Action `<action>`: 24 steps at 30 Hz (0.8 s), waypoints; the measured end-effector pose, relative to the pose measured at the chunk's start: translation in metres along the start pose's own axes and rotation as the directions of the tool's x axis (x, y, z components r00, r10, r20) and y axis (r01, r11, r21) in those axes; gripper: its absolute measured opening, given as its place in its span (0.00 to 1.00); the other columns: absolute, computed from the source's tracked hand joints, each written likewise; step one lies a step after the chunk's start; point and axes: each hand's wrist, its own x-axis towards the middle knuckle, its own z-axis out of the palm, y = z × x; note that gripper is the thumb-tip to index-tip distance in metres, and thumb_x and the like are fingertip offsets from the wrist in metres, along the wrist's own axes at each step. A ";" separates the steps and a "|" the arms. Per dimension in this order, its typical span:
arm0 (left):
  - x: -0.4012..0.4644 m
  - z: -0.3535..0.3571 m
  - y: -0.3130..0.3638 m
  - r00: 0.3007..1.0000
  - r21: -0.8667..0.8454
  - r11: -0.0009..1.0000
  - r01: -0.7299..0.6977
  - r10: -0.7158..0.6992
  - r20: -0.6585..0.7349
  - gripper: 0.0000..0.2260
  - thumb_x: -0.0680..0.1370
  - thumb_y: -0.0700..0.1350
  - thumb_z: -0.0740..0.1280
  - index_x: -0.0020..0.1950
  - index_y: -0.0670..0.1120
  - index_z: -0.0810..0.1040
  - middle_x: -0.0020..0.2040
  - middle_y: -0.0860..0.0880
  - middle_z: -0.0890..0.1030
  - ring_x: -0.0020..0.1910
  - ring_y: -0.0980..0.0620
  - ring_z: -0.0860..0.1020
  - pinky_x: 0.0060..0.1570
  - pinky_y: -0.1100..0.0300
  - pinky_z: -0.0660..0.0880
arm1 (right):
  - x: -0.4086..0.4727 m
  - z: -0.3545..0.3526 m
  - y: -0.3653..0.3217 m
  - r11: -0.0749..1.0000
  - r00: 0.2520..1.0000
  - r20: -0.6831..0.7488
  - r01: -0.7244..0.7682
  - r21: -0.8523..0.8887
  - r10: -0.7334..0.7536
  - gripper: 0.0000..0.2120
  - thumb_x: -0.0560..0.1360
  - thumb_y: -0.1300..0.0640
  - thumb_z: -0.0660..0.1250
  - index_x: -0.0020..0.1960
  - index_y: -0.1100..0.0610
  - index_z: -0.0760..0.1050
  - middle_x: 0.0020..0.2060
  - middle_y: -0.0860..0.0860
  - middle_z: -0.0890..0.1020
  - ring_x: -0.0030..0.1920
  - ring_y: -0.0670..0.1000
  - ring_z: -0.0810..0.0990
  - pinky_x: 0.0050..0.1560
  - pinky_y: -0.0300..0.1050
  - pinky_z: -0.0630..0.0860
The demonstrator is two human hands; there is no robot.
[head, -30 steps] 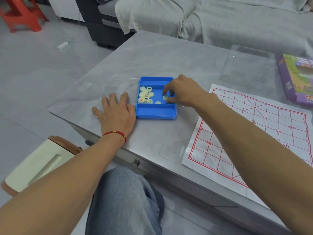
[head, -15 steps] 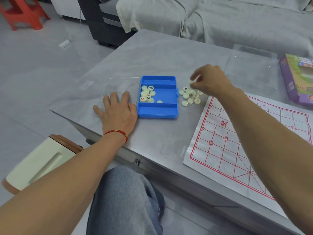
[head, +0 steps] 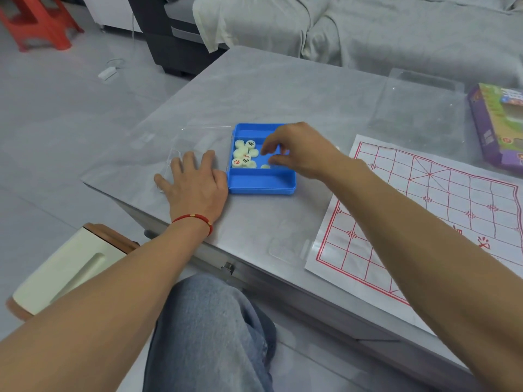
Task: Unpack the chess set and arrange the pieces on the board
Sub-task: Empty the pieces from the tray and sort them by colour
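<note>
Head view: my right hand [head: 297, 149] reaches into the blue tray [head: 261, 183], frame centre, fingers curled, nothing pinched yet.
Grip: I should pinch one chess piece [head: 265, 166] cleanly.
Left hand [head: 195, 185]: flat, fingers spread, beside the tray.

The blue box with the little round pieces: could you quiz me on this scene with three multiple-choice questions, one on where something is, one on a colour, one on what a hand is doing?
1. Where does the paper board lie relative to the blue box?
A. To its right
B. To its left
C. Under it

2. What colour are the board's grid lines?
A. Black
B. Red
C. Green

3. What is the left hand doing?
A. Lifting a piece
B. Holding the board
C. Resting flat on the table

Answers: 1 A, the board lies right of the box; 2 B, the lines are red; 3 C, its fingers lie spread beside the box, while the right hand reaches into it.
</note>
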 end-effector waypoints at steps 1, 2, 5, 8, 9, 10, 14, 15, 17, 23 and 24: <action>0.000 0.000 0.000 1.000 -0.003 1.000 0.001 -0.001 -0.001 0.19 0.80 0.51 0.51 0.70 0.54 0.67 0.67 0.44 0.70 0.69 0.41 0.64 0.67 0.29 0.57 | 0.006 0.003 -0.005 1.000 0.999 0.035 0.018 -0.013 -0.018 0.09 0.75 0.57 0.73 0.55 0.51 0.83 0.45 0.43 0.81 0.44 0.45 0.73 0.46 0.41 0.69; -0.001 0.000 0.000 1.000 -0.003 1.000 0.001 -0.001 -0.004 0.19 0.80 0.51 0.51 0.70 0.54 0.67 0.67 0.44 0.70 0.69 0.41 0.64 0.66 0.29 0.58 | 0.011 0.006 -0.008 1.000 0.998 0.065 0.022 -0.017 -0.021 0.09 0.75 0.58 0.73 0.55 0.51 0.83 0.45 0.43 0.81 0.45 0.45 0.74 0.46 0.42 0.71; -0.001 0.001 0.000 1.000 0.006 1.000 -0.004 0.004 -0.015 0.19 0.80 0.51 0.50 0.69 0.54 0.68 0.67 0.44 0.70 0.68 0.41 0.65 0.65 0.28 0.59 | 0.019 0.010 -0.013 1.000 0.990 0.141 0.026 0.003 -0.026 0.10 0.75 0.62 0.72 0.55 0.54 0.83 0.44 0.47 0.84 0.46 0.48 0.79 0.50 0.47 0.78; 0.000 0.002 -0.001 1.000 0.013 1.000 -0.004 0.004 -0.015 0.20 0.79 0.51 0.50 0.69 0.54 0.68 0.67 0.44 0.70 0.68 0.41 0.65 0.65 0.29 0.59 | 0.021 0.007 -0.013 0.999 0.988 0.150 0.039 0.035 -0.044 0.09 0.74 0.61 0.73 0.54 0.54 0.84 0.42 0.48 0.84 0.45 0.48 0.81 0.51 0.47 0.79; 0.000 0.002 -0.001 1.000 0.014 1.000 -0.004 0.005 -0.016 0.20 0.79 0.51 0.50 0.69 0.54 0.68 0.67 0.44 0.70 0.68 0.41 0.65 0.65 0.29 0.59 | 0.022 0.005 -0.012 0.999 0.986 0.159 0.042 0.019 -0.045 0.08 0.75 0.60 0.73 0.53 0.54 0.84 0.41 0.47 0.83 0.44 0.47 0.80 0.51 0.47 0.79; 0.000 0.003 -0.001 1.000 0.014 1.000 -0.005 0.005 -0.017 0.20 0.79 0.51 0.50 0.69 0.54 0.68 0.67 0.44 0.70 0.68 0.41 0.65 0.65 0.29 0.59 | 0.022 0.003 -0.011 0.999 0.984 0.170 0.049 -0.009 -0.047 0.07 0.75 0.59 0.73 0.52 0.54 0.84 0.39 0.45 0.81 0.43 0.47 0.78 0.51 0.47 0.79; 0.001 0.002 -0.001 1.000 0.013 1.000 -0.002 0.002 -0.015 0.19 0.80 0.51 0.51 0.70 0.54 0.68 0.67 0.44 0.70 0.69 0.41 0.65 0.65 0.29 0.58 | 0.021 0.001 -0.006 0.998 0.986 0.160 0.045 -0.051 -0.036 0.03 0.74 0.57 0.74 0.48 0.52 0.84 0.37 0.43 0.79 0.43 0.47 0.75 0.52 0.47 0.78; 0.001 0.003 -0.001 1.000 0.012 1.000 -0.001 0.001 -0.012 0.19 0.80 0.51 0.51 0.70 0.54 0.68 0.68 0.44 0.70 0.69 0.41 0.65 0.66 0.29 0.58 | 0.020 0.002 -0.006 0.999 0.988 0.152 0.032 -0.032 -0.027 0.04 0.74 0.56 0.74 0.48 0.52 0.84 0.37 0.43 0.80 0.43 0.47 0.76 0.52 0.47 0.79; 0.001 0.003 0.000 1.000 0.016 1.000 -0.001 0.001 -0.008 0.19 0.80 0.51 0.51 0.70 0.54 0.68 0.68 0.44 0.70 0.69 0.41 0.65 0.66 0.29 0.58 | 0.019 0.003 -0.005 1.000 0.987 0.159 0.003 0.010 -0.005 0.05 0.75 0.55 0.74 0.51 0.52 0.84 0.41 0.45 0.82 0.44 0.46 0.79 0.52 0.47 0.79; 0.001 0.003 0.000 1.000 0.020 1.000 0.000 0.000 -0.007 0.19 0.80 0.51 0.51 0.70 0.53 0.68 0.67 0.44 0.70 0.69 0.41 0.65 0.66 0.29 0.58 | 0.027 0.016 -0.012 0.999 0.992 0.126 -0.032 0.002 0.032 0.05 0.75 0.53 0.73 0.48 0.54 0.82 0.43 0.46 0.82 0.46 0.48 0.78 0.49 0.46 0.78; 0.001 0.003 0.000 1.000 0.021 1.000 0.000 0.000 -0.007 0.19 0.80 0.51 0.51 0.70 0.53 0.68 0.67 0.44 0.70 0.69 0.41 0.65 0.66 0.29 0.59 | 0.028 0.018 -0.012 0.999 0.992 0.115 -0.043 -0.012 0.044 0.05 0.75 0.53 0.73 0.47 0.54 0.81 0.41 0.46 0.80 0.46 0.48 0.77 0.48 0.46 0.77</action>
